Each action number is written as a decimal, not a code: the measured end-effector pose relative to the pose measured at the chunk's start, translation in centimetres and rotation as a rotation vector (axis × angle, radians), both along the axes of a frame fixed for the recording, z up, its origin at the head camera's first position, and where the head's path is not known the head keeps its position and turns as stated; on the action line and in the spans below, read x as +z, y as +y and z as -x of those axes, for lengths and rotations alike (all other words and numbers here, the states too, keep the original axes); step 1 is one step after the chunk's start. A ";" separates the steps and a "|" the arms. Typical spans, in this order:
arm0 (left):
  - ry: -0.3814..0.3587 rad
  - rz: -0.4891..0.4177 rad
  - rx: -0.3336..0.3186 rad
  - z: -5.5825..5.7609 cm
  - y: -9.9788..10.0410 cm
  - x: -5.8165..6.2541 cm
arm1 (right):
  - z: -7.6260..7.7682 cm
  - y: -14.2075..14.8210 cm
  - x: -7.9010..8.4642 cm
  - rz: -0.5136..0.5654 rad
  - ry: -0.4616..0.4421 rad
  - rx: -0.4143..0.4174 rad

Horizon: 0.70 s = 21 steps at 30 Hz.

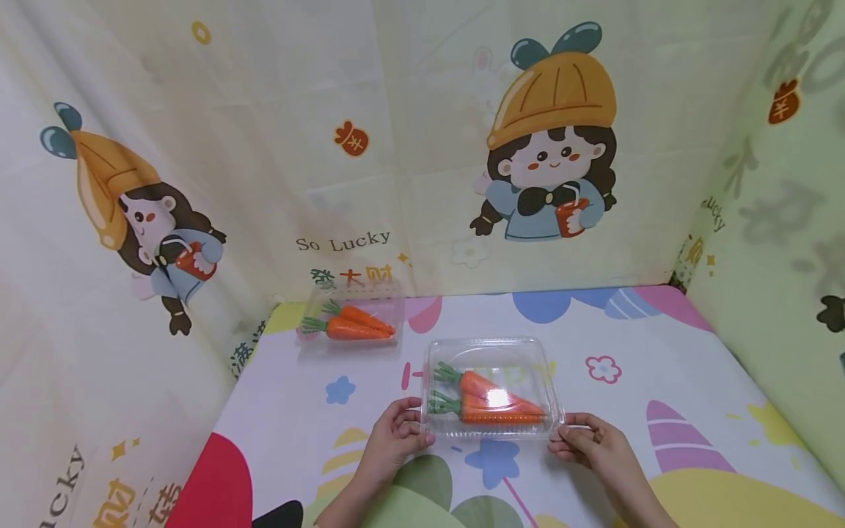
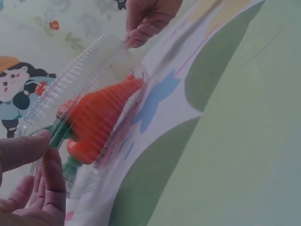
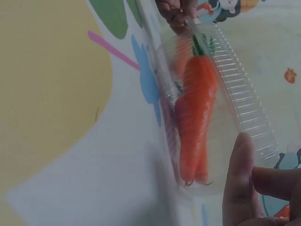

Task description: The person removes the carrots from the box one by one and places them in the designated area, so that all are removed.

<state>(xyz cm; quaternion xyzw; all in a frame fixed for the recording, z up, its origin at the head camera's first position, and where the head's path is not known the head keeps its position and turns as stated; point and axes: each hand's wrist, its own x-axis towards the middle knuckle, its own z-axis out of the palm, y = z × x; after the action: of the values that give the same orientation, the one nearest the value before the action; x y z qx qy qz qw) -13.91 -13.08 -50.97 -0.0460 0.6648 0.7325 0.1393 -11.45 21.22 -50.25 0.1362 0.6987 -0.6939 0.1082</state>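
Note:
A clear plastic clamshell box with its lid down holds two orange carrots with green tops. My left hand pinches the box's near left corner between thumb and fingers. At the near right corner my right hand pinches the rim the same way. In the left wrist view the left hand grips the edge beside the green carrot tops. The right wrist view has the right hand at the end by the carrot tips.
A second clear box with two carrots stands at the back left, near the curtain. The table wears a white cloth with coloured prints. Printed curtains rise on the left, back and right.

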 end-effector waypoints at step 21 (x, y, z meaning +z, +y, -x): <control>-0.014 0.001 0.057 -0.5 0.5 0.0 | 0.1 -0.2 -0.1 -0.132 0.040 0.038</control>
<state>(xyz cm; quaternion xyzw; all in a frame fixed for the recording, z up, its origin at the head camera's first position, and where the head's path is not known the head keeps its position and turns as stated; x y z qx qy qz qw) -13.36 -12.61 -50.98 -0.0699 0.6627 0.7354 0.1230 -11.58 20.98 -50.34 0.1158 0.7473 -0.6469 0.0983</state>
